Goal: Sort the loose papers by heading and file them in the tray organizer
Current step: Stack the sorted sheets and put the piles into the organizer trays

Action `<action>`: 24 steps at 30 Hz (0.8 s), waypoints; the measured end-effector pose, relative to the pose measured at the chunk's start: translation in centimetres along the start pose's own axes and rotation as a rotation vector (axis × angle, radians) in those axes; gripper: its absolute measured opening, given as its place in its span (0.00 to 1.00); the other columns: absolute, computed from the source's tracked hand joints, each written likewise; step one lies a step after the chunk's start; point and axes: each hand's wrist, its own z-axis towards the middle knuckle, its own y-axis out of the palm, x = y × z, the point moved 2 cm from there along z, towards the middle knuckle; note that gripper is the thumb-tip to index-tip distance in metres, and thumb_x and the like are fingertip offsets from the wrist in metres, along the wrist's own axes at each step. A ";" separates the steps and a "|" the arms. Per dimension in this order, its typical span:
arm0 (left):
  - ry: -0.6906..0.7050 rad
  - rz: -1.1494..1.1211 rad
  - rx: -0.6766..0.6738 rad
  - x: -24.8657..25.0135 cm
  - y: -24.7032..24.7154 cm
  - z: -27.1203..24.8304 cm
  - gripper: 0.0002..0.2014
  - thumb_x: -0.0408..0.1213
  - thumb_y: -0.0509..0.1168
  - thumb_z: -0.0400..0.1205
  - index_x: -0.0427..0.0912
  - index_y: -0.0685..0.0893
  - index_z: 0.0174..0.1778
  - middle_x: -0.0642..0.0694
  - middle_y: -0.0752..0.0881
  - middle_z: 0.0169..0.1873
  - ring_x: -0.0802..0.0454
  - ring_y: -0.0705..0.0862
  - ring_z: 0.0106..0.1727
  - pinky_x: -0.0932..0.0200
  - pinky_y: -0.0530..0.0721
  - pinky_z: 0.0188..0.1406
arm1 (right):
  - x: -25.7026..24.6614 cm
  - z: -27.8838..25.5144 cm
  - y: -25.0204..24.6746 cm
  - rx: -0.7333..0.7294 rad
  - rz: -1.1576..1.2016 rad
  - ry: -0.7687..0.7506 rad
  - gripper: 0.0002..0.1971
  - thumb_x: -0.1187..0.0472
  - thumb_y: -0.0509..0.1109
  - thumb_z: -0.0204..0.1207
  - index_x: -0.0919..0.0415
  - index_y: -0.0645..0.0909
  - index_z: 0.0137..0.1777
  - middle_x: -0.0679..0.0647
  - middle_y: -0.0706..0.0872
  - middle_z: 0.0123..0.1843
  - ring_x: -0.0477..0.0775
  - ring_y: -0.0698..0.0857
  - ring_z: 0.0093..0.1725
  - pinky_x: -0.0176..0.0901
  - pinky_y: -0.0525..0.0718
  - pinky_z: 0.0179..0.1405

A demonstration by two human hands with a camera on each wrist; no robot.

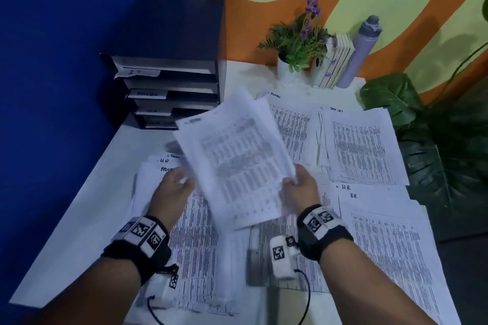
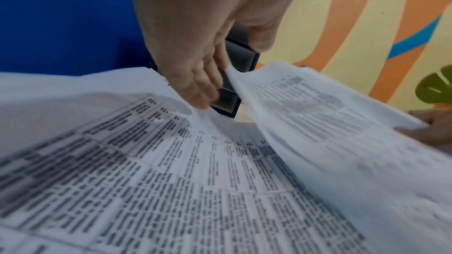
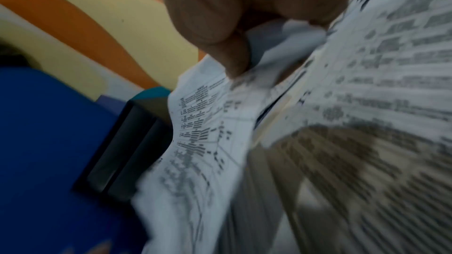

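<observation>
We work at a white table against a blue and orange wall, the tray organizer at its far left. Our right hand pinches a raised printed sheet; our left hand rests spread-fingered on the near stack. Only the left wrist view shows those fingers straight.

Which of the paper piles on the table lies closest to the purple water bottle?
The pile headed "Task list", at the table's far right. The HR pile and Admin pile lie farther from the bottle.
</observation>
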 end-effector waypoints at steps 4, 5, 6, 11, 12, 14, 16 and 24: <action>0.084 0.354 0.068 -1.6 -0.9 -0.4 0.32 0.40 0.66 0.85 0.50 0.62 0.84 0.48 0.61 0.84 0.48 0.61 0.83 0.45 0.62 0.82 | 0.3 4.7 -4.3 0.328 0.052 0.038 0.15 0.70 0.61 0.82 0.57 0.77 0.65 0.58 0.83 0.49 0.57 0.85 0.41 0.55 0.90 0.45; 0.068 0.456 0.056 -2.4 -1.0 -0.4 0.34 0.42 0.66 0.84 0.51 0.59 0.85 0.49 0.56 0.85 0.48 0.55 0.85 0.43 0.57 0.84 | 0.5 6.0 -5.1 0.371 0.010 0.057 0.14 0.70 0.61 0.82 0.59 0.78 0.64 0.60 0.84 0.48 0.60 0.86 0.43 0.57 0.90 0.47; 0.042 0.570 0.040 -3.1 -1.1 -0.6 0.37 0.44 0.66 0.84 0.52 0.55 0.86 0.50 0.51 0.87 0.47 0.49 0.86 0.41 0.52 0.84 | 0.7 7.4 -5.7 0.403 -0.028 0.074 0.13 0.70 0.61 0.81 0.61 0.79 0.63 0.61 0.84 0.47 0.62 0.86 0.45 0.59 0.89 0.49; -0.060 0.870 -0.028 -5.8 -1.3 -1.6 0.44 0.54 0.66 0.81 0.56 0.44 0.86 0.48 0.34 0.86 0.44 0.35 0.86 0.35 0.44 0.83 | 0.5 12.6 -5.9 0.406 -0.072 0.161 0.12 0.71 0.59 0.79 0.63 0.79 0.59 0.63 0.86 0.49 0.64 0.87 0.48 0.61 0.88 0.53; -0.070 0.886 -0.040 -6.1 -1.3 -1.9 0.45 0.54 0.66 0.81 0.57 0.43 0.86 0.47 0.33 0.85 0.43 0.34 0.86 0.34 0.44 0.82 | 0.7 13.5 -5.7 0.393 -0.079 0.175 0.13 0.71 0.60 0.79 0.63 0.79 0.60 0.63 0.86 0.51 0.64 0.87 0.49 0.61 0.88 0.53; -0.072 0.912 -0.057 -6.5 -1.3 -2.3 0.45 0.56 0.66 0.81 0.57 0.43 0.86 0.46 0.32 0.85 0.42 0.33 0.85 0.34 0.42 0.82 | 0.6 14.5 -5.3 0.374 -0.121 0.200 0.15 0.71 0.59 0.80 0.62 0.77 0.64 0.62 0.85 0.54 0.63 0.86 0.49 0.61 0.87 0.52; -0.074 0.930 -0.075 -6.8 -1.3 -2.6 0.45 0.57 0.65 0.81 0.58 0.42 0.86 0.44 0.32 0.85 0.42 0.33 0.85 0.35 0.41 0.82 | 0.2 15.0 -5.0 0.376 -0.153 0.202 0.19 0.72 0.60 0.80 0.62 0.73 0.70 0.61 0.83 0.58 0.63 0.84 0.52 0.60 0.85 0.56; -0.064 0.883 -0.007 -6.7 -1.7 -2.4 0.41 0.56 0.66 0.81 0.59 0.50 0.86 0.45 0.40 0.86 0.42 0.41 0.86 0.38 0.50 0.83 | -1.2 9.9 -0.8 0.268 -0.420 -0.059 0.27 0.71 0.68 0.76 0.55 0.72 0.75 0.58 0.73 0.74 0.52 0.79 0.56 0.39 0.83 0.48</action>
